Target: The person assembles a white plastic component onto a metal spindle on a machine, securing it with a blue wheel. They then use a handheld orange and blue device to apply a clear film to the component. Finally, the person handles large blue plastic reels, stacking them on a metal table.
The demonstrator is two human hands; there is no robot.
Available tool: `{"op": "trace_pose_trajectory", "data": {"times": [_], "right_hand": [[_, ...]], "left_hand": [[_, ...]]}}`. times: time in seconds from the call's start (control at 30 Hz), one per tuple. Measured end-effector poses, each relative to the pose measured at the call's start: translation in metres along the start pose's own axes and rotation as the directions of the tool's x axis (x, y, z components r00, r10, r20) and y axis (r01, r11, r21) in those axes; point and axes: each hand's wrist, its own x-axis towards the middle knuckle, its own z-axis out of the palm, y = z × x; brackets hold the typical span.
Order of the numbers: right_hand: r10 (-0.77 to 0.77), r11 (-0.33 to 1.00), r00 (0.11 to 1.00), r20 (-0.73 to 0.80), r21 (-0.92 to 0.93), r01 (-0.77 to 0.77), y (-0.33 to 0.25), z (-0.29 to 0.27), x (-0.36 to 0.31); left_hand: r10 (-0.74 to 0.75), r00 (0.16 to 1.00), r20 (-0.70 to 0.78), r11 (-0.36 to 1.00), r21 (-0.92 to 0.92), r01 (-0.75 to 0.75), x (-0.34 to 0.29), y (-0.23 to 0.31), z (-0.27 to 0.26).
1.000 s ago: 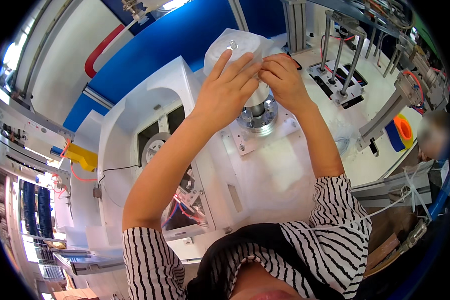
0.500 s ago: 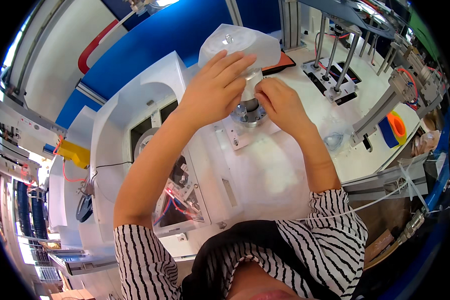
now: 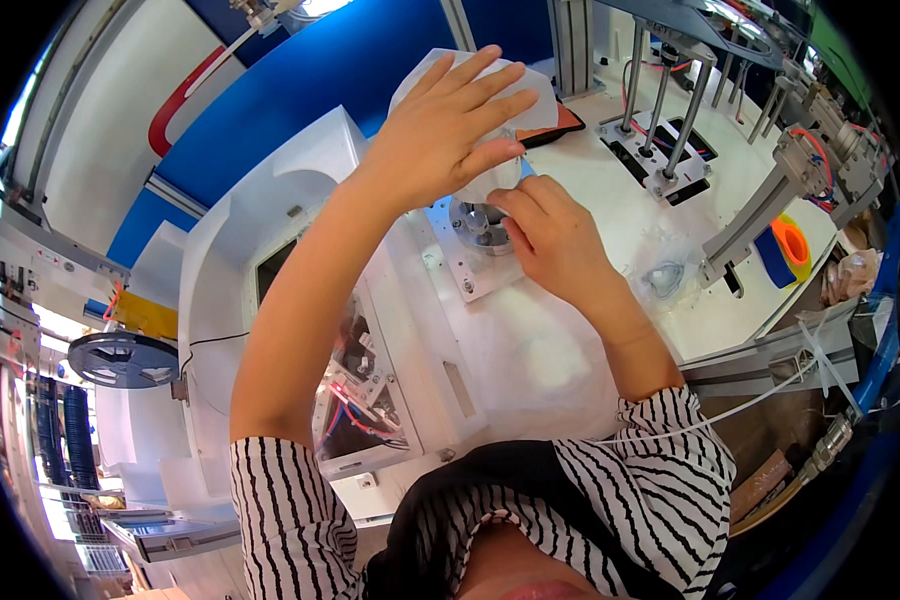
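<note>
My left hand (image 3: pixel 450 125) is open, its fingers spread above a white translucent tray-like piece (image 3: pixel 536 108), and it hides most of that piece. Below its thumb, a clear plastic piece (image 3: pixel 500 178) shows above a round metal fixture (image 3: pixel 482 232). My right hand (image 3: pixel 555 238) is closed in a pinch at the right side of this fixture, its fingertips against or close to the clear piece. What lies between those fingertips cannot be made out. The fixture stands on a flat metal plate (image 3: pixel 470 287) with holes.
An orange-and-black pad (image 3: pixel 555 125) lies behind the fixture. To the right are metal posts (image 3: pixel 682 120), a crumpled clear bag (image 3: pixel 663 272) and an orange-and-blue roll (image 3: pixel 790 250). A white machine housing (image 3: pixel 420 370) with wires stands left, with a black reel (image 3: pixel 125 360) beyond.
My left hand has lifted away from the fixture, up and forward, and its fingers have spread. My right hand has shifted slightly left and nearer me. The black reel at left has swung into fuller view.
</note>
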Motion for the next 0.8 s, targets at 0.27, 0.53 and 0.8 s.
{"op": "trace_pose_trajectory", "data": {"times": [0.27, 0.53, 0.8], "right_hand": [[-0.001, 0.997, 0.998, -0.065, -0.074, -0.004, 0.031, -0.022, 0.023], [0.184, 0.888, 0.977, -0.107, 0.444, -0.119, 0.089, -0.002, 0.050], [0.279, 0.651, 0.951, -0.133, 0.754, -0.085, 0.115, 0.032, 0.065]], "left_hand": [[0.113, 0.962, 0.248, 0.990, 0.051, -0.129, 0.008, -0.005, -0.005], [0.066, 0.990, 0.125, 0.990, -0.129, -0.049, 0.005, -0.009, 0.006], [0.064, 0.994, 0.090, 0.988, -0.148, -0.050, 0.003, -0.009, 0.010]]}}
